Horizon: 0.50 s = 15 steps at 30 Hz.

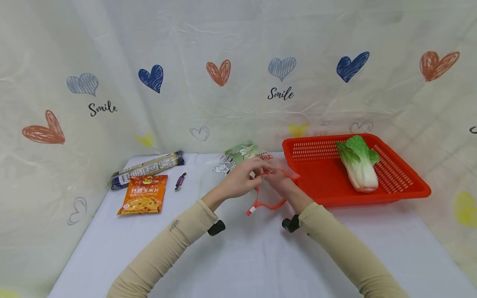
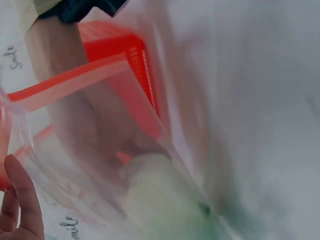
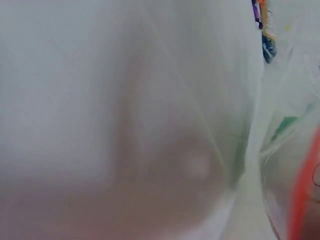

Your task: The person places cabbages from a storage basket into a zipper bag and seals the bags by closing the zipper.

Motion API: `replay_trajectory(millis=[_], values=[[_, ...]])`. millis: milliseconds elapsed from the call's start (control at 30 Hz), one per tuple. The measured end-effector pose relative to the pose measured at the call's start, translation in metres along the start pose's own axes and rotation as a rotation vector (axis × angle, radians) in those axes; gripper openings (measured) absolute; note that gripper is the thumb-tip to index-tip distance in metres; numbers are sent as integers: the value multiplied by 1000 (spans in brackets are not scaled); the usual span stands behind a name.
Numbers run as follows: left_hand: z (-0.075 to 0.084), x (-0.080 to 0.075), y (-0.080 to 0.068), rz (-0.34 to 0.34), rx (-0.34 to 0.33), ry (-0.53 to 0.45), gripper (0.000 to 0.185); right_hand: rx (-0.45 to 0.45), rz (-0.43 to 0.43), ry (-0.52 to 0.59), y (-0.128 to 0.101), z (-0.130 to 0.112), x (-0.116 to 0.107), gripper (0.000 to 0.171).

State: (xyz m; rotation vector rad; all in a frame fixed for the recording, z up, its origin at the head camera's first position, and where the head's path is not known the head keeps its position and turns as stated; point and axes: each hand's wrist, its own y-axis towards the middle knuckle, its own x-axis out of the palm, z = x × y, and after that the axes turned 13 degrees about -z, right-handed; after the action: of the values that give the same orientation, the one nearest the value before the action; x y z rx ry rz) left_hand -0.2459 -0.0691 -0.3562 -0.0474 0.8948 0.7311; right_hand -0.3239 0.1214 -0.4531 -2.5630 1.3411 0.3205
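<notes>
A clear plastic bag with a red-edged mouth and printed drawings lies between both hands. My left hand pinches the bag's edge; in the left wrist view its fingers show beside the red rim. My right hand reaches inside the mouth, its shape blurred behind plastic. Right at its fingertips, inside the bag, is a pale green-and-white vegetable-like thing. I cannot tell whether the right fingers are curled round it. In the right wrist view hazy plastic covers most, with the red rim at the right.
A red plastic basket holds a Chinese cabbage on the right. At the left lie a long dark packet, an orange chip bag and a small purple candy. A white curtain with printed hearts hangs behind the table.
</notes>
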Motion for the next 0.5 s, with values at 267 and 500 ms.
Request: replay_trajectory(millis=[267,500], values=[[-17,-22,-3,152,-188,-71,44,63,-83,-404,-21,-48,29,56],[-17,-35,-5,164,-201,-67,45,-67,-107,-425,-60,-81,24,45]])
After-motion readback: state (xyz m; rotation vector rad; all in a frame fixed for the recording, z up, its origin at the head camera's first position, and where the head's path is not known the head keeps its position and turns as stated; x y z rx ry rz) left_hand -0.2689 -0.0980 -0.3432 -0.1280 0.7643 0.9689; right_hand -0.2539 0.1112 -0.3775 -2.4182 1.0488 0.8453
